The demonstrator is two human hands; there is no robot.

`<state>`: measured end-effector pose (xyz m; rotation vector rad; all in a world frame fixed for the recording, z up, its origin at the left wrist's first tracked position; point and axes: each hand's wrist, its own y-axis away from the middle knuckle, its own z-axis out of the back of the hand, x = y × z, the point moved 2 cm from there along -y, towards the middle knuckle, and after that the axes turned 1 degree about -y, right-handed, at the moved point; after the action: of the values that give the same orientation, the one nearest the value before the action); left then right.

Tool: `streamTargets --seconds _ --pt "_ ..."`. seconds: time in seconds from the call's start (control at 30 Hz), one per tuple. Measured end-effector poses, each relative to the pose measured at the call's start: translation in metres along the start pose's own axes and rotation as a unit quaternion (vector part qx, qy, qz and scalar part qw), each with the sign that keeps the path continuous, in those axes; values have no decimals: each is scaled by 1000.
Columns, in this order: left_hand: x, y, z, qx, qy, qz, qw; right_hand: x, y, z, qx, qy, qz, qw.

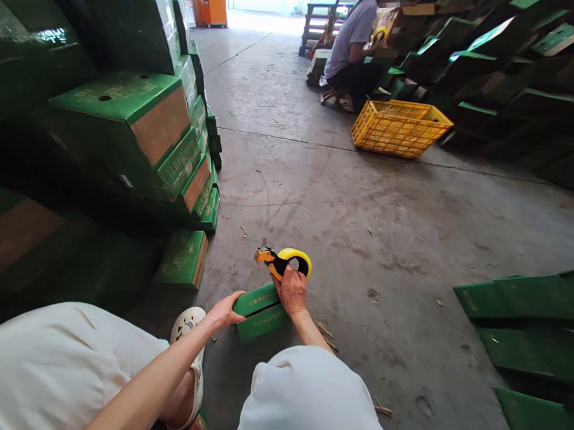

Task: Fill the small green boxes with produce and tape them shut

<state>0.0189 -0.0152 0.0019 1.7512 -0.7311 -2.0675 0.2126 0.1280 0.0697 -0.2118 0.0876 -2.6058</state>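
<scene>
Between my knees is a small green cardboard box [259, 324], with a dark gap running between its two top flaps. My left hand [225, 311] grips the box at its left end, the thumb and fingers pressed to the side. In my right hand [293, 292] is a tape dispenser [276, 261] with a yellow roll, held over the right end of the box. The orange and black head of the dispenser points left, above the far flap. My right hand covers the box's right far corner, and I cannot tell whether tape lies across the gap.
Stacked green boxes [163, 144] rise on the left; a flat green box [184, 260] lies at their foot. Folded green cartons [528, 299] lie at the right. Farther off, a person [355, 34] crouches behind a yellow crate [397, 131]. Scraps dot the concrete floor [345, 250].
</scene>
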Motion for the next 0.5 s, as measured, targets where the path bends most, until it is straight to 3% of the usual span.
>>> streamTargets --seconds 0.13,0.27,0.37,0.5 --pt "-1 1 15 27 -8 -5 1000 8 -7 -11 36 62 128 989" --pt "-11 2 25 45 -109 -17 993 7 -5 -16 9 86 154 984" --pt "-25 0 -10 31 -167 -47 984 7 -4 -17 3 99 154 983" --pt "-41 0 -81 -121 -327 -96 932 11 -5 -14 7 117 153 981"
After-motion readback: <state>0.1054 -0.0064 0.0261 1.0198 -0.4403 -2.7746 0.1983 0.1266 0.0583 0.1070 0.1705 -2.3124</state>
